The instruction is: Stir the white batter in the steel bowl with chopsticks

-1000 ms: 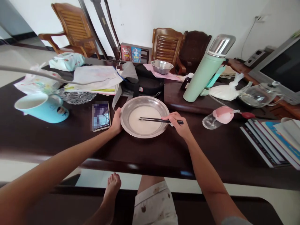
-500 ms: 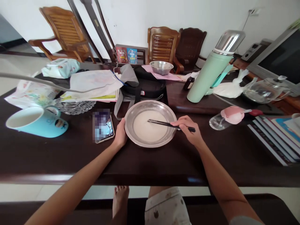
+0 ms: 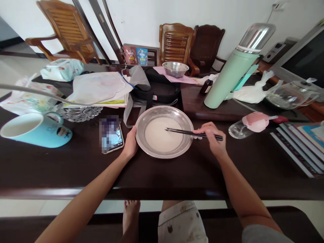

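A shallow round metal basin (image 3: 140, 141) stands on the dark table, holding a milky white liquid (image 3: 159, 140). My left hand (image 3: 130, 144) is closed on its left rim, fingers largely hidden by the side of the basin. In my right hand (image 3: 213, 137), beyond the right rim, is a pair of black chopsticks (image 3: 183, 132). They slope left across the rim, and their tips reach the white liquid near the middle. A phone (image 3: 116, 138) with a lit, partly blurred screen lies left of my left hand.
A light-blue mug (image 3: 37, 132) and a glass dish (image 3: 78, 113) stand left. Behind the basin lies a black bag (image 3: 162, 91). To the right are a tall green thermos (image 3: 229, 79), a pink-lidded clear cup (image 3: 238, 130) and stacked books (image 3: 293, 152).
My right hand and the chopsticks have shifted right, the tips moving slightly right within the liquid. My left hand stays on the rim. The whole view has shifted a little.
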A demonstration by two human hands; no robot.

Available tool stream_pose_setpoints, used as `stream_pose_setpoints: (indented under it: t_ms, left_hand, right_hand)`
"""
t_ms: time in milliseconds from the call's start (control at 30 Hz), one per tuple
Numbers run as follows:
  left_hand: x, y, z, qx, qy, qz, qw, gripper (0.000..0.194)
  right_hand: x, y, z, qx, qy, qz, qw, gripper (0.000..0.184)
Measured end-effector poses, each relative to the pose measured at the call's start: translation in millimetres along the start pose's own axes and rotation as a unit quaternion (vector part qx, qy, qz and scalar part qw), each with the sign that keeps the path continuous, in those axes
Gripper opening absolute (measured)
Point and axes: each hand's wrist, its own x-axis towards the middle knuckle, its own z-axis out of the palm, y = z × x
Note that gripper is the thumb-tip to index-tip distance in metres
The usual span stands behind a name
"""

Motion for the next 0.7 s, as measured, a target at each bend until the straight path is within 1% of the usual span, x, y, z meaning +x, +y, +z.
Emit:
stream_pose_setpoints:
  t_ms: [67,100,133,167,267,300,333,400,467,500,533,567,600,700]
  left_hand:
    - [1.1,-1.9,-1.4,0.001,-0.006,0.007,1.0,0.062]
    - [1.4,-2.7,-2.0,0.007,-0.009,0.011,1.0,0.062]
    - [1.6,-3.2,-2.5,0.014,-0.01,0.014,1.0,0.063]
    - [1.6,-3.5,-2.9,0.02,-0.012,0.015,1.0,0.064]
    - [0.5,-2.9,-3.0,0.026,-0.015,0.013,0.999,0.066]
    - [-0.2,-2.2,-2.7,0.026,-0.016,0.013,0.999,0.066]
    - [-0.9,-1.2,-2.3,0.026,-0.017,0.013,0.999,0.066]
    - [-2.4,1.2,-1.2,0.032,-0.02,0.015,0.999,0.066]
    - [-3.4,3.3,-0.4,0.04,-0.021,0.015,0.999,0.069]
    - [-3.6,3.9,-0.3,0.042,-0.021,0.014,0.999,0.07]
    - [-3.5,4.0,-0.4,0.044,-0.02,0.014,0.999,0.071]
    - [-3.1,3.6,-0.8,0.045,-0.021,0.013,0.999,0.072]
    - [-2.6,2.8,-1.5,0.046,-0.022,0.013,0.999,0.071]
    - [-0.4,-1.0,-4.4,0.043,-0.029,0.016,0.999,0.068]
  right_hand:
    - [-0.3,1.5,-3.3,0.035,0.057,0.008,0.998,0.042]
    - [-0.5,1.5,-4.2,0.054,0.065,0.013,0.996,0.045]
    - [-0.7,1.0,-4.4,0.066,0.054,0.018,0.996,0.046]
    - [-0.9,0.0,-3.8,0.069,0.026,0.023,0.997,0.045]
    - [-0.8,-3.3,0.0,0.035,-0.073,0.027,0.996,0.036]
    - [-0.5,-3.6,0.7,0.02,-0.086,0.026,0.996,0.034]
    - [-0.2,-3.2,0.9,0.007,-0.082,0.025,0.996,0.032]
    - [0.5,-0.6,-0.6,0.001,-0.031,0.022,0.999,0.034]
    - [0.7,2.9,-3.2,0.03,0.037,0.016,0.999,0.04]
    - [0.6,4.2,-4.2,0.052,0.061,0.013,0.997,0.043]
    - [0.4,5.1,-4.8,0.071,0.068,0.012,0.995,0.045]
    - [0.1,5.3,-4.9,0.082,0.058,0.013,0.995,0.046]
    - [-0.3,4.9,-4.5,0.082,0.032,0.016,0.996,0.046]
    - [-1.3,2.3,-2.0,0.034,-0.067,0.022,0.997,0.037]
